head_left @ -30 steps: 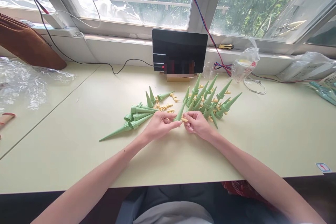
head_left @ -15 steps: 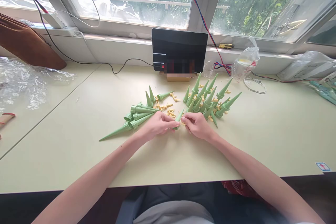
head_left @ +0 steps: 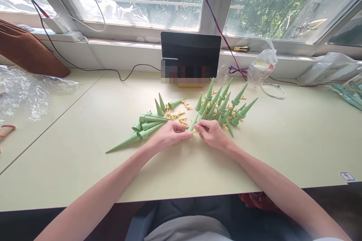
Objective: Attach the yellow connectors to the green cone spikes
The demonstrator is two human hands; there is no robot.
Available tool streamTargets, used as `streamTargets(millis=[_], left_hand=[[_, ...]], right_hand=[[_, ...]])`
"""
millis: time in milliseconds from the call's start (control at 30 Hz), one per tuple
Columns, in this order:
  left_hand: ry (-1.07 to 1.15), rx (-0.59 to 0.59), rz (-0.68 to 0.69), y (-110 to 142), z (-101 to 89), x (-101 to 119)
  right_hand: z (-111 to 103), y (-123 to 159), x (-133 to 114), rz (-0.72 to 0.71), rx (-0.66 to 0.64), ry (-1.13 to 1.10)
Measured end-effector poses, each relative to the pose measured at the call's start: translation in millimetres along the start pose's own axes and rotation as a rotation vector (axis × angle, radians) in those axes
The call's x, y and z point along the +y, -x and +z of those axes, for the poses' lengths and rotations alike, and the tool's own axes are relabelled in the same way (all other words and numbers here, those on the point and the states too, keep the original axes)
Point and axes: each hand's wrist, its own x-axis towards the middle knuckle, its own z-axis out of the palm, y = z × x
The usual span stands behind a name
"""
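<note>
My left hand pinches the wide end of a green plastic cone whose tip points away from me. My right hand meets it from the right, fingers closed on a small yellow piece at the cone's open end. Both hands rest low over the pale table. To the left lies a pile of green cones, some nested into a long spike. Behind my right hand stands a cluster of upright green cones. Loose yellow pieces are scattered between the two groups.
A dark tablet stands at the table's back on a wooden stand. A black cable trails left of it. Crumpled clear plastic lies far left, a brown bag behind it. Plastic bags and a coiled white cable sit at the right.
The cone in my left hand has dropped lower and my right hand has pushed the yellow piece up to its open end. The view has shifted slightly.
</note>
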Motion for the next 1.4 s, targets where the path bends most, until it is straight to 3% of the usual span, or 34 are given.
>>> streamTargets(millis=[100,200,367,500,633,867,1167,1300,1400], left_hand=[[0.105,-0.098,-0.12,0,0.1,0],[0.149,-0.048,-0.122,1,1.9,1],[0.102,0.057,0.003,2,8.6,2],[0.035,0.136,0.165,1,12.3,1],[-0.07,0.158,0.233,0,12.8,-1],[-0.145,0.15,0.211,2,12.4,2],[-0.089,0.071,0.05,6,11.3,12],[-0.008,0.028,0.012,4,7.6,12],[0.077,-0.041,-0.096,2,4.1,9]], right_hand=[[2,-2,-2,0.158,0.0,-0.215],[5,-4,-4,0.262,0.001,-0.48],[7,-8,-2,0.359,-0.071,-0.826],[6,-9,0,0.43,-0.155,-0.957],[5,-10,1,0.429,-0.155,-0.967],[7,-10,4,0.404,-0.123,-0.922],[9,-9,1,0.426,-0.056,-0.825],[8,-8,-1,0.374,-0.036,-0.718],[7,-7,-2,0.321,-0.047,-0.598]])
